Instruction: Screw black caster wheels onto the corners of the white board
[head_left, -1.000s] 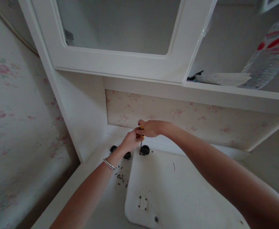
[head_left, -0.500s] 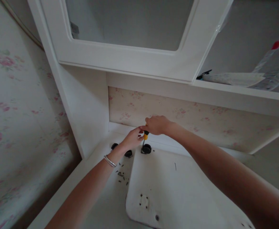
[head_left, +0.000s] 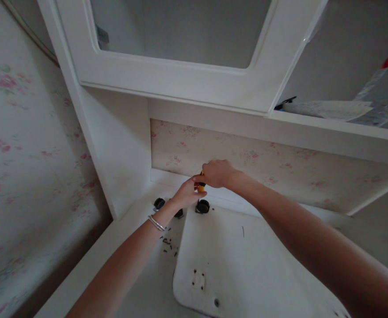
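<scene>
Left hand (head_left: 188,193) has shifted slightly right. On the tabletop (head_left: 150,282): white panel (head_left: 240,265), black caster (head_left: 203,206) at its far-left corner, screwdriver (head_left: 201,187) just above, right hand (head_left: 218,173) fisted round it, left loosely closed lower down. Off-axis push could slip it.

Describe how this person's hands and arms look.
The left hand and right hand are gloveless, and no sleeve shows on the left arm or right arm. A silvery, double-banded bracelet circles the left wrist; nothing worn shows on the right one.
</scene>
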Tool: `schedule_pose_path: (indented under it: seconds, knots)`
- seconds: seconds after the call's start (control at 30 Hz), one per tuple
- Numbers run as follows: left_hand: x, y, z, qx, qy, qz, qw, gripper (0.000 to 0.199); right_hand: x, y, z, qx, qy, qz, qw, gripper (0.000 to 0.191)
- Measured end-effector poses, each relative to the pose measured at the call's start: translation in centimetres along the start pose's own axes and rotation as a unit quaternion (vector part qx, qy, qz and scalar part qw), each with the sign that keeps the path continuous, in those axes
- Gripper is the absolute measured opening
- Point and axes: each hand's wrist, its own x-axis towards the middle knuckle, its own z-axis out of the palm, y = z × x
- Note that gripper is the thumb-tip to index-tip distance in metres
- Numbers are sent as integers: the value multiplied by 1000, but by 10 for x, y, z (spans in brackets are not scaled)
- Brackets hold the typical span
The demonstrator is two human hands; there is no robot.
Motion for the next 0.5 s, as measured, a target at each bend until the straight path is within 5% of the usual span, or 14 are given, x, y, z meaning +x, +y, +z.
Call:
schedule_pose_path:
  seconds: [0.5]
  knots:
    - [-3,6,-4,74,22,0,997,17,-2,1,2,-6,17,-36,999,61]
